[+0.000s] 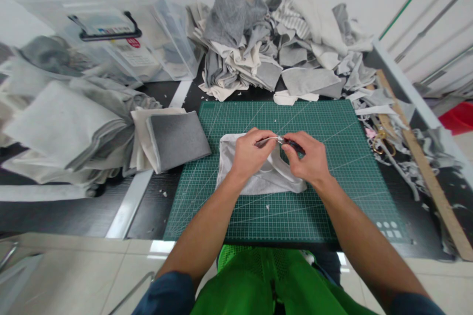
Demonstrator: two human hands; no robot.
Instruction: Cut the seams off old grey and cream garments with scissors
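Over the green cutting mat, a light grey fabric piece lies with a loop-like opening and a pale band along it. My left hand is closed, pinching a raised edge of this fabric between thumb and fingers. My right hand grips a small dark-handled tool with a shiny metal end, and that end meets the fabric edge at my left fingertips. The tool's exact kind is hard to make out. Both hands are close together above the cloth.
Folded grey and cream fabrics are stacked at left, with a dark grey folded piece beside the mat. A clear plastic bin stands behind. More cloth heaps line the back. At right lie a wooden ruler, scissors and scraps.
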